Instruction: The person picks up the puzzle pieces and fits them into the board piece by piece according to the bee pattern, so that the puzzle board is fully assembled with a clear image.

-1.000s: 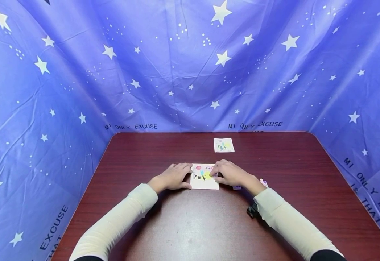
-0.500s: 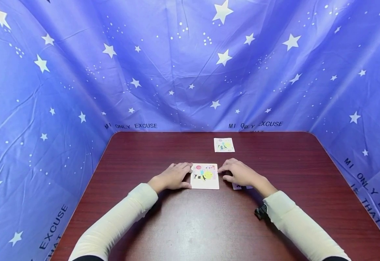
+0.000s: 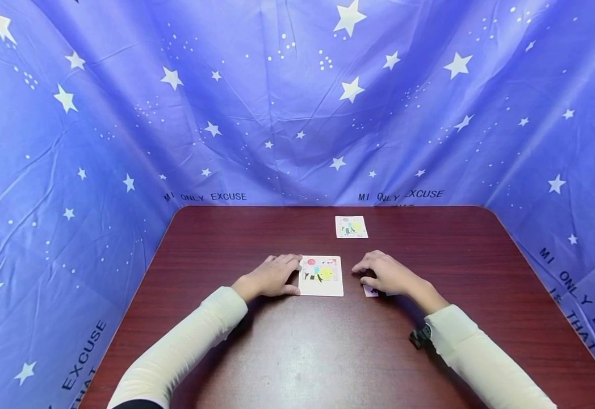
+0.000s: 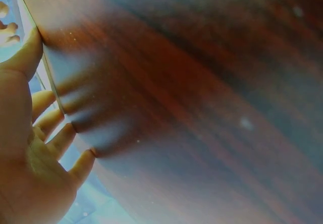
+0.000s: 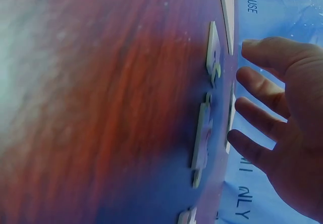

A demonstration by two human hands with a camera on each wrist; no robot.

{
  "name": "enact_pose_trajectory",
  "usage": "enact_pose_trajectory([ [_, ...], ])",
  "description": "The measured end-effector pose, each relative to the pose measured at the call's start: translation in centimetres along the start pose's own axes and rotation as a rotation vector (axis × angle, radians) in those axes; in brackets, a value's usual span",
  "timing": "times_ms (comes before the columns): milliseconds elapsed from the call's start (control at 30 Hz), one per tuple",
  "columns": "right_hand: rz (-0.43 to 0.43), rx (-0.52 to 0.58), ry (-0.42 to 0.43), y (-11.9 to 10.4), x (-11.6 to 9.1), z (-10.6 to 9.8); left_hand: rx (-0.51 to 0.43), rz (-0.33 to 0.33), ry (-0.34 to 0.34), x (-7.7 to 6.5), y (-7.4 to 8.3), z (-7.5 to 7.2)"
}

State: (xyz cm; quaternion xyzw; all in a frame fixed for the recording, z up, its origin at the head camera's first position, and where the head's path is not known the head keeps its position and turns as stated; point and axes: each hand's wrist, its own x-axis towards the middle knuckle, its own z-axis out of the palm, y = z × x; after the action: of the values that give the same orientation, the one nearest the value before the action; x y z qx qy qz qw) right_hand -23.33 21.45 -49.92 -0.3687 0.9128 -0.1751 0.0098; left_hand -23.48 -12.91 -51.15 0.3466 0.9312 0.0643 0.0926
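Observation:
A white square puzzle board (image 3: 321,289) with a yellow-and-black bee picture lies flat mid-table. My left hand (image 3: 273,276) rests beside it, thumb and fingertips spread along its left edge; the left wrist view shows these loosely extended fingers (image 4: 63,141) reaching down to the table and board edge. Right of the board, my right hand (image 3: 389,274) hovers apart from it, fingers loosely bent and holding nothing. Below that hand lies a loose puzzle piece (image 3: 370,291), partly covered. The right wrist view reveals further puzzle pieces (image 5: 202,138) on the table, seen edge-on.
A square card (image 3: 351,227) with a similar bee picture lies farther back on the dark red wooden table (image 3: 246,227). Blue star-printed cloth (image 3: 272,102) hangs along the table's back and sides. A black device (image 3: 420,336) is strapped near the right wrist.
My right hand has drawn away from the board's right side, moving rightward over the loose pieces and uncovering the picture's right part. My left hand and the board have stayed put.

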Motion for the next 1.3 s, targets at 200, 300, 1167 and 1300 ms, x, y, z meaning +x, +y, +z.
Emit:
enact_pose_trajectory([
  [200,0.004,-0.011,-0.003,0.5,-0.9,-0.1,-0.001,0.005,0.002,0.1,0.0,0.0],
  [300,0.004,-0.019,0.001,0.8,-1.4,0.0,-0.006,0.010,0.009,0.1,0.0,0.0],
  [1167,-0.032,-0.070,-0.024,1.1,-3.2,0.5,0.000,0.008,0.003,0.1,0.0,0.0],
  [1300,-0.041,-0.067,-0.011,1.1,-3.2,0.6,0.000,0.007,0.004,0.1,-0.1,0.1],
])
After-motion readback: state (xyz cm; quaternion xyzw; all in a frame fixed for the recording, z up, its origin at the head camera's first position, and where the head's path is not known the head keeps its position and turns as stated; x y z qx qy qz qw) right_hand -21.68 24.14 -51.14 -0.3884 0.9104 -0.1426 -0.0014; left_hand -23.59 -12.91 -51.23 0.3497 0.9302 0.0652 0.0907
